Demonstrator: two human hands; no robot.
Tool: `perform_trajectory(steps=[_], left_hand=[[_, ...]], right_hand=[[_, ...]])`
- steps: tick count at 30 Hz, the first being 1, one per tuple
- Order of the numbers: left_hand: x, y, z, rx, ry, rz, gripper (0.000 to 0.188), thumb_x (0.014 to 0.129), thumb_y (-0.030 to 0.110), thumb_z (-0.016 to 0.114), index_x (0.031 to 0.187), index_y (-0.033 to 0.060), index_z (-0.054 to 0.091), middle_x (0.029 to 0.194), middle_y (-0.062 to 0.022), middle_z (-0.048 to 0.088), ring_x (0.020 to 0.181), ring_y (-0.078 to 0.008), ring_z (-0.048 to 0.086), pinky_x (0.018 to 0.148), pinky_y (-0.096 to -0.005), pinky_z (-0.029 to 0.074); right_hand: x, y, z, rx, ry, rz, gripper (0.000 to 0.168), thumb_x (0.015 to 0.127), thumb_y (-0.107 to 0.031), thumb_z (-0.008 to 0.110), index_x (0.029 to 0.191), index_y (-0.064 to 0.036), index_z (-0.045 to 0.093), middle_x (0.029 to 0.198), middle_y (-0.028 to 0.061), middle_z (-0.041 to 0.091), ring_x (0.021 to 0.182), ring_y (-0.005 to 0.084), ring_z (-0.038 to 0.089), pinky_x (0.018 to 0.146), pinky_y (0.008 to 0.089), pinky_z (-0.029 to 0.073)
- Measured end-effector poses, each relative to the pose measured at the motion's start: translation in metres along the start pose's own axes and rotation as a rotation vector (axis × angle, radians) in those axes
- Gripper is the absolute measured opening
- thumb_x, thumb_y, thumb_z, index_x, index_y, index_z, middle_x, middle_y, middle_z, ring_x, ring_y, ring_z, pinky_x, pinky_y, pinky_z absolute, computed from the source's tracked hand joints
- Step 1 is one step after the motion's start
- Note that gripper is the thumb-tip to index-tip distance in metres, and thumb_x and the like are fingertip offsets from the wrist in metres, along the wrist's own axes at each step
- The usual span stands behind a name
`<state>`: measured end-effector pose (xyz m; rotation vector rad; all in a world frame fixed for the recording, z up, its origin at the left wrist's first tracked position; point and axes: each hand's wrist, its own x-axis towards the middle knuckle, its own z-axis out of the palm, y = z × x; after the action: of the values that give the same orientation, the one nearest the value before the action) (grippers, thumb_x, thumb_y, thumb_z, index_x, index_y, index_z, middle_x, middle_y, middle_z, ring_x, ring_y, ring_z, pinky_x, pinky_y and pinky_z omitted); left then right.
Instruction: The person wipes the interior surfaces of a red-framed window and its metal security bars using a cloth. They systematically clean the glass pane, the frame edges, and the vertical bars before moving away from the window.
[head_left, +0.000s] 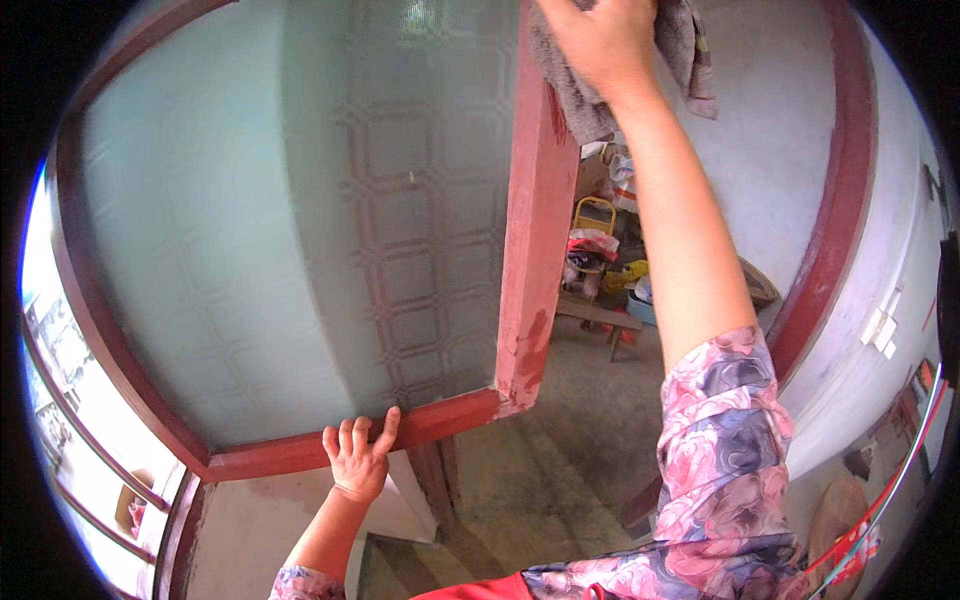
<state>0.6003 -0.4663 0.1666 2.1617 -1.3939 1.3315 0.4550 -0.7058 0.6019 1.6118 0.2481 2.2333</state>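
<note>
A wooden window sash with a reddish frame (536, 247) and a patterned glass pane (315, 225) stands in front of me. My left hand (361, 457) rests on its bottom rail, with fingertips over the rail near the lower edge of the glass. At the upper right, my right hand (607, 41) is on a grey-brown cloth (570, 82), pressed against the top of the frame's right side. The cloth hangs down on both sides of the wrist. Darker, wet-looking patches show on the frame below the cloth and near its lower corner. The right fingertips are cut off by the picture's top edge.
Behind the sash are a low wooden bench (592, 311), a yellow-framed chair (596, 214) and bags. A red-brown door frame (817, 225) and a wall with switches (879, 330) stand at right. Metal bars (90, 424) cross the opening at left.
</note>
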Motion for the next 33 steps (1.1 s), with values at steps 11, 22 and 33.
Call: perform_trajectory(steps=[11,22,33], left_hand=[[0.000,-0.005,0.001,0.006,0.030,-0.020,0.062,0.069,0.008,0.058,0.127,0.0292,0.052,0.103,-0.0061,0.047,0.098,-0.0261,0.047,0.090,-0.0474,0.031],[0.002,-0.007,0.001,0.071,0.045,-0.023,0.063,0.069,0.010,0.057,0.127,0.0313,0.050,0.101,-0.0037,0.048,0.095,-0.0236,0.048,0.088,-0.0469,0.032],[0.003,-0.002,0.001,0.026,0.015,-0.034,0.066,0.070,0.006,0.057,0.129,0.0327,0.049,0.103,-0.0025,0.047,0.095,-0.0217,0.047,0.090,-0.0445,0.031]], right_hand=[[-0.216,-0.096,-0.071,0.271,-0.494,0.371,0.051,0.082,-0.018,0.064,0.130,-0.008,0.050,0.119,0.0191,0.057,0.110,0.0380,0.052,0.098,0.0476,0.037],[-0.189,-0.078,-0.095,0.117,-0.826,-0.025,0.055,0.076,-0.024,0.069,0.128,-0.016,0.053,0.122,0.0105,0.057,0.118,0.0295,0.050,0.102,0.0431,0.036],[-0.096,-0.039,-0.006,-0.374,-0.098,-0.018,0.044,0.073,-0.025,0.069,0.114,-0.012,0.059,0.113,0.0105,0.061,0.102,0.0325,0.053,0.085,0.0420,0.042]])
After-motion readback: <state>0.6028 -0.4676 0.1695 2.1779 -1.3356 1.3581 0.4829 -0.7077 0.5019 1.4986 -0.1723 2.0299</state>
